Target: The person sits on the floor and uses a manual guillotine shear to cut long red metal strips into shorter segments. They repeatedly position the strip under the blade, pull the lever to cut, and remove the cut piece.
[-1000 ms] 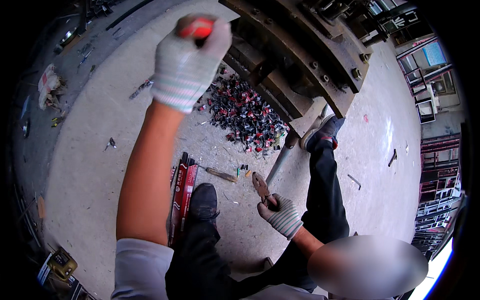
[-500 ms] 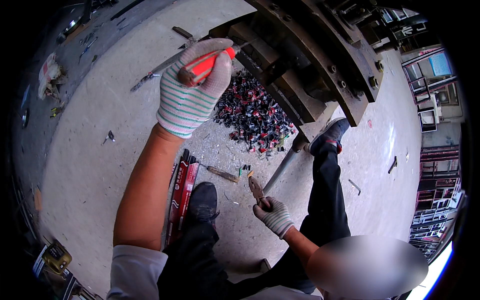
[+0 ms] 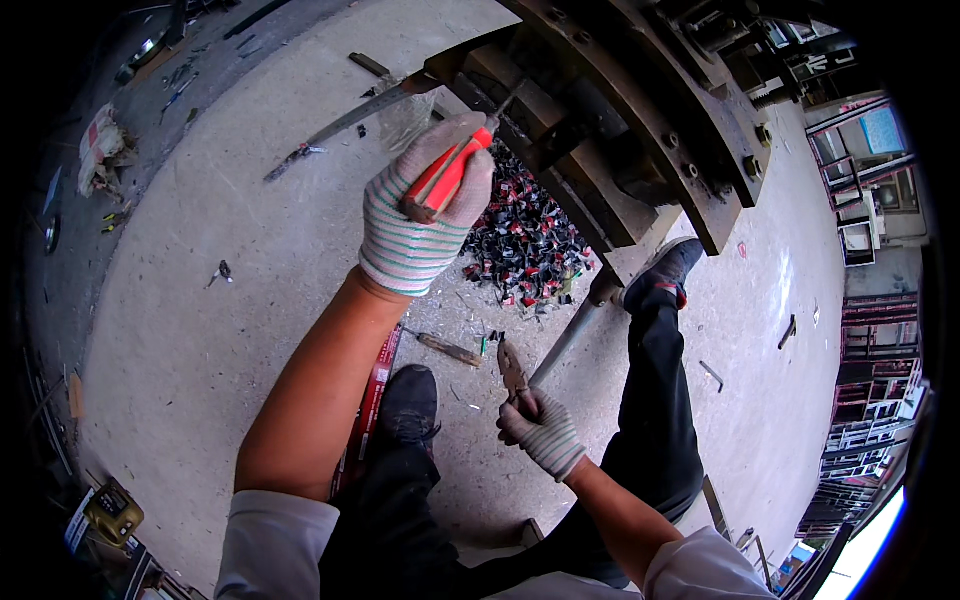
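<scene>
In striped white-and-green gloves, both my hands hold tools. My left hand (image 3: 415,235) is closed round the red handle of a screwdriver (image 3: 450,178). Its thin metal shaft points up and right, in front of the blocks of a dark, bolted metal machine (image 3: 650,150); whether the tip touches them I cannot tell. Lower down, near my knee, my right hand (image 3: 550,438) grips a pair of worn pliers (image 3: 513,368). Their jaws point up toward the floor scraps, with nothing visible between them.
A heap of small black and red offcuts (image 3: 530,240) lies under the machine. Near my shoe (image 3: 408,405) are a wooden-handled tool (image 3: 448,348) and red strips (image 3: 376,395). A metal machine leg (image 3: 570,335) slants down beside the pliers. Frames (image 3: 880,330) stand far right.
My left hand has moved right and slightly down, bringing the screwdriver nearer the machine blocks. A small yellowish piece seen at the pliers' jaws no longer shows. My right hand has shifted slightly.
</scene>
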`<action>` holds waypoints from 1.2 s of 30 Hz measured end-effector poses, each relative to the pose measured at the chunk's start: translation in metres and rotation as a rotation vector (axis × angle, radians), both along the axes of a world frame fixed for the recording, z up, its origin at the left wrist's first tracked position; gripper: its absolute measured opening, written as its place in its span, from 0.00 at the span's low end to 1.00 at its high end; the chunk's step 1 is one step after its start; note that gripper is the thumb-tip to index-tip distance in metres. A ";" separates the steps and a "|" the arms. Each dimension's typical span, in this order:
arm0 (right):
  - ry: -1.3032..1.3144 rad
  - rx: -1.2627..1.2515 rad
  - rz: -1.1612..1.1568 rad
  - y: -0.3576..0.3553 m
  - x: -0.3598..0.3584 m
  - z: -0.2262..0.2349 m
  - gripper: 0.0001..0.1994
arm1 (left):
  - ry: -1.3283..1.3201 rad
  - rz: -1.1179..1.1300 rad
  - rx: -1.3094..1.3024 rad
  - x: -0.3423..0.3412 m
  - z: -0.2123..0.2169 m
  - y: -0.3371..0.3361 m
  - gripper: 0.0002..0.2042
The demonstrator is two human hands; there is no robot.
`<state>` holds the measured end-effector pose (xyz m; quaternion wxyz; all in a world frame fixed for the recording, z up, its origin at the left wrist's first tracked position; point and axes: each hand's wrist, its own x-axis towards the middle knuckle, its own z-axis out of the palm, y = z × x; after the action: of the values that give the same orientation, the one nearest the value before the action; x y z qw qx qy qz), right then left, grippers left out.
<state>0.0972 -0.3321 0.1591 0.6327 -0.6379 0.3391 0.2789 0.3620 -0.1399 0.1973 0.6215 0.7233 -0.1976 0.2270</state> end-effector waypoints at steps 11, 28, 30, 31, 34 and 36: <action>-1.188 -0.917 0.527 0.031 0.109 0.131 0.23 | -0.274 0.096 0.115 0.012 0.012 -0.009 0.18; -1.136 -1.530 0.882 0.048 0.178 0.198 0.12 | -0.533 0.185 0.305 0.017 0.015 -0.012 0.15; -1.142 -1.474 0.933 0.053 0.172 0.206 0.13 | -0.506 0.161 0.213 0.018 0.015 -0.016 0.18; -1.093 -1.417 1.012 0.056 0.165 0.212 0.12 | -0.387 0.129 0.095 0.018 0.014 -0.017 0.19; -1.217 -1.308 1.070 0.055 0.164 0.214 0.11 | -0.352 0.160 0.165 0.019 0.009 -0.017 0.18; -1.071 -1.421 0.866 0.047 0.185 0.196 0.14 | -0.600 0.226 0.403 0.021 0.005 -0.013 0.17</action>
<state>0.2825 -0.2848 0.3548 0.0161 -0.9801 -0.1661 -0.1074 0.3830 -0.1524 0.2023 0.3522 0.7496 -0.3305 0.4526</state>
